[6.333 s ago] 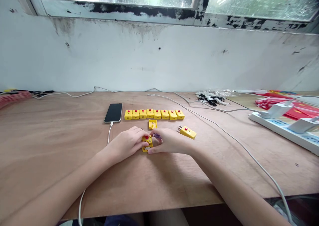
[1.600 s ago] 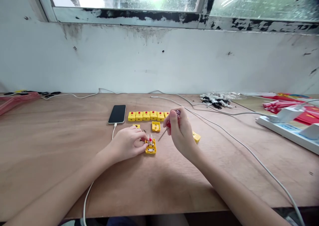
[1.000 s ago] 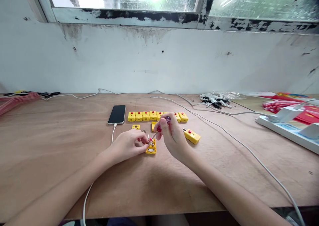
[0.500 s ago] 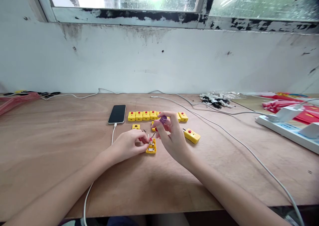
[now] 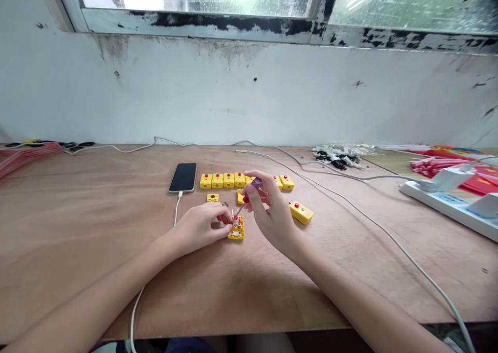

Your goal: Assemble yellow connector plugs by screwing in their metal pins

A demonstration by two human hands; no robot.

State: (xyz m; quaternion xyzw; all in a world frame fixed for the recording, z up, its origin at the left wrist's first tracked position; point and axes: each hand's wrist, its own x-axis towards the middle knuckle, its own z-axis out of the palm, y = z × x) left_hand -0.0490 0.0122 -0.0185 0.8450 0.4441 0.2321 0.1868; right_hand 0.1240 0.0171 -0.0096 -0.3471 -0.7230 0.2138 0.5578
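Note:
An opened yellow plug [image 5: 237, 234] lies on the wooden table, its metal parts showing and two pins pointing away from me. My left hand [image 5: 200, 226] pinches its left side between thumb and fingers. Above it, my right hand [image 5: 275, 219] grips a screwdriver [image 5: 256, 182] with a purple and red handle. The shaft slants down to the left, and its tip meets the inside of the plug near the left fingertips. Just beyond lie a loose yellow cover [image 5: 212, 198] and another yellow piece [image 5: 240, 196], partly hidden by my right hand.
Several yellow plugs with red dots [image 5: 228, 180] stand in a row behind my hands. One closed plug [image 5: 301, 213] lies right of my right hand. A phone [image 5: 182, 178] on a white cable sits at left. A power strip [image 5: 447, 200] and a long cable [image 5: 373, 218] occupy the right.
The right fingers have shifted slightly on the screwdriver handle, which shows more of its length. Its tip stays at the plug. My left hand and the plug hold their place.

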